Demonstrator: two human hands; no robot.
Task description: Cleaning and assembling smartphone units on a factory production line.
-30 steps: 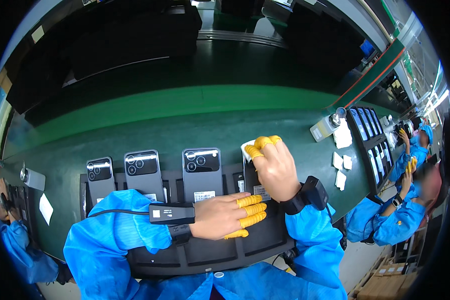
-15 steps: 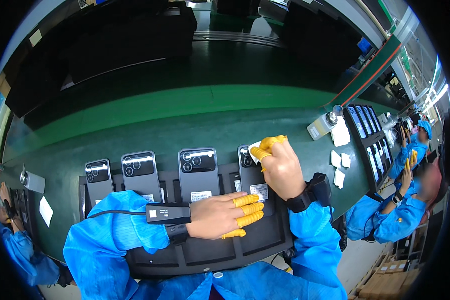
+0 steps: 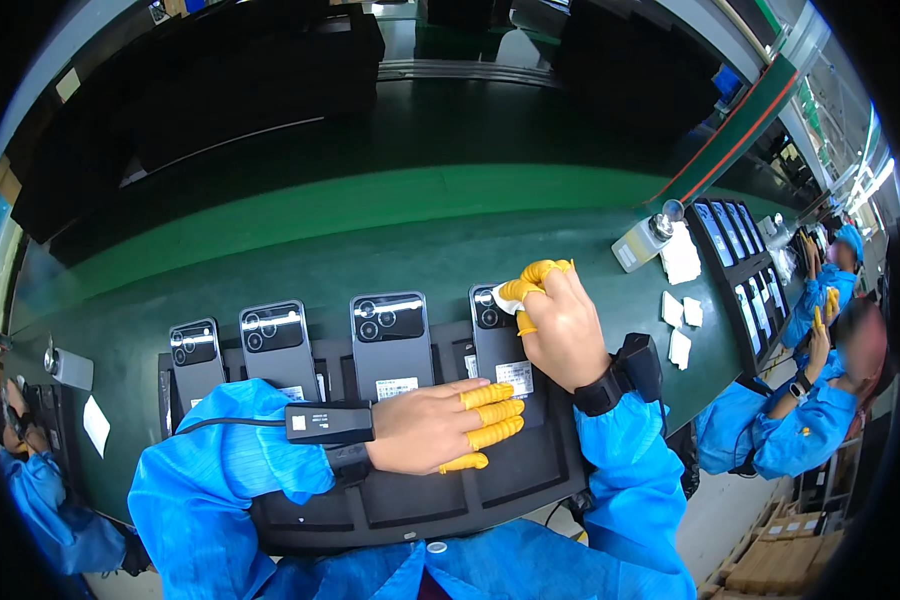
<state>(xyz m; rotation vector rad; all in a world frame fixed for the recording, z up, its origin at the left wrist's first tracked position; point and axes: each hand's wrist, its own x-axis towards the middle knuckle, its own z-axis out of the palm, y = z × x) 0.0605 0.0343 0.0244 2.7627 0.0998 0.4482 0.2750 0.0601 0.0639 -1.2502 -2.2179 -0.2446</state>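
Four finger cots aside, my hands are bare; the cots are yellow. My right hand [image 3: 567,338] is closed in a pinch on a small white wipe [image 3: 508,298], pressed at the camera end of the rightmost grey phone [image 3: 498,347]. My left hand [image 3: 430,427] lies flat, its fingers stretched across that phone's lower part near a white label [image 3: 515,377]. Left of it, more phones lie face down: one [image 3: 390,358] beside my hand, another [image 3: 276,355], and a third [image 3: 198,372] partly behind my sleeve. They rest on a black compartment tray [image 3: 410,520].
At the right stand a pump bottle [image 3: 642,243], a stack of white wipes [image 3: 681,255] and loose wipe pieces [image 3: 679,349]. Beyond is a black tray of phones [image 3: 738,268], with co-workers in blue [image 3: 770,430]. Another bottle [image 3: 70,368] and white paper [image 3: 95,425] are at left.
My right hand has shifted slightly at the camera end, and the wipe now sits more bunched under its fingers. My left hand stays flat on the phone. The whole view has drifted a little.
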